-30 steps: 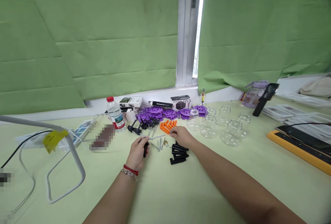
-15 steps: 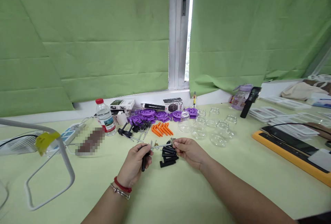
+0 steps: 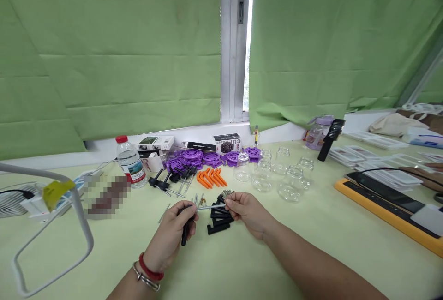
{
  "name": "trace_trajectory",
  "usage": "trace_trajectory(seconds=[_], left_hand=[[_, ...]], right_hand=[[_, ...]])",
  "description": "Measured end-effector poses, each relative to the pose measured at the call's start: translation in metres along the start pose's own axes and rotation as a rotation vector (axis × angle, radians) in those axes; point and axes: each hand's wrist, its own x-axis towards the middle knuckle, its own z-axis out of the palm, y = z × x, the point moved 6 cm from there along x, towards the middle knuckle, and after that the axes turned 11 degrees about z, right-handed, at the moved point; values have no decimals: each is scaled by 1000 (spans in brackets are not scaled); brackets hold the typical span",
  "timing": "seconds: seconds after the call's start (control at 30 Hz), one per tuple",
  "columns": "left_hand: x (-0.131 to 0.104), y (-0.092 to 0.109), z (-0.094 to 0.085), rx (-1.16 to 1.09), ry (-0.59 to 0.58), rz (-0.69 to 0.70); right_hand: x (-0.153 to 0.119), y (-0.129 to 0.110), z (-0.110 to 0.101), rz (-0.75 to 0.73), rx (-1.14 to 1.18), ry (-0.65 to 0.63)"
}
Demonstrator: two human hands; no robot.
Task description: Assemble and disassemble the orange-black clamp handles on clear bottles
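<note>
My left hand [image 3: 173,226] is closed around a black handle-like piece [image 3: 184,235], whose lower end sticks out below the fingers. A thin metal rod [image 3: 208,207] runs level from that hand to my right hand [image 3: 247,212], which pinches its far end between thumb and fingers. Whether the rod sits inside the black piece is hidden by the left fingers. Beneath the rod lie several black notched pieces [image 3: 218,229], with small metal parts [image 3: 226,194] just behind them. Loose metal rods [image 3: 164,213] lie beyond the left hand.
Orange angled pieces [image 3: 211,178], black pieces with rods [image 3: 160,183] and purple wheel-like parts [image 3: 212,159] lie farther back. Clear glass jars [image 3: 290,189] stand right of centre. A water bottle [image 3: 131,164] and grey tube frame [image 3: 88,231] are left; an orange-edged device [image 3: 387,214] is right.
The view has shifted, so the table items appear slightly farther left and the hands lower. Both hands keep their hold on the black piece and the rod.
</note>
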Motion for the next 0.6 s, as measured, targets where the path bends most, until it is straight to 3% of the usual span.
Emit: trace_trajectory(seconds=[0.6], left_hand=[[1,-5,0,25,-14,8]], right_hand=[[2,0,-2,-5,-7,32]])
